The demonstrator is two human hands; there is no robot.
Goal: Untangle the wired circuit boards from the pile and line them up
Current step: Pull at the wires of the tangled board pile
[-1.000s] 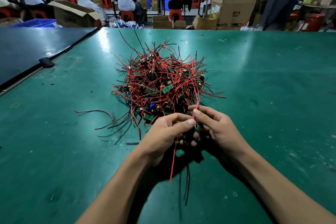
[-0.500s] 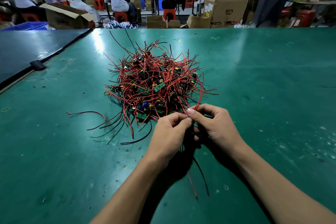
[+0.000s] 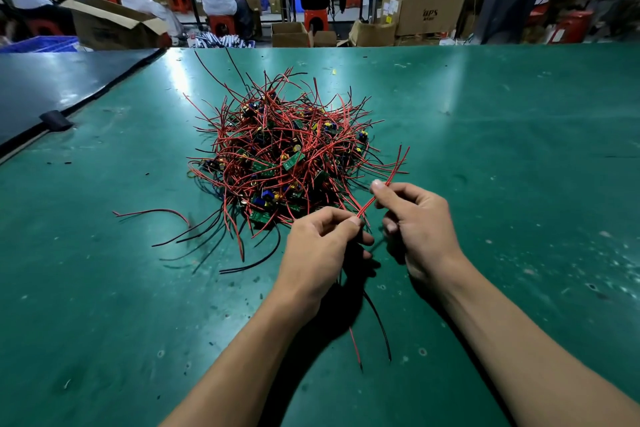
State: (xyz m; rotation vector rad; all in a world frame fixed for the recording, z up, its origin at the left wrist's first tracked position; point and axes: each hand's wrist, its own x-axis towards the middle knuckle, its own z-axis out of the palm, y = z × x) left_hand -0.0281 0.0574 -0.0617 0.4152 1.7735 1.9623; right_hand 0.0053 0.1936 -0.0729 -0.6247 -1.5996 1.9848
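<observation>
A tangled pile of small green circuit boards with red and black wires lies in the middle of the green table. Just in front of it, my left hand pinches red wires at its fingertips, and whatever hangs under the palm is hidden. My right hand pinches the same red wires a little higher, between thumb and forefinger; their free ends fan out past its fingers. A red and a black wire tail hang down below my left hand.
A loose red wire and several black wire ends stick out at the pile's near left. A dark table adjoins on the left with a black clip at the seam. Beyond the far edge stand cardboard boxes and seated workers.
My hands have drawn apart: the right hand slid up and right along the red wires, stretching them from the left hand's pinch. The dangling tails hang lower.
</observation>
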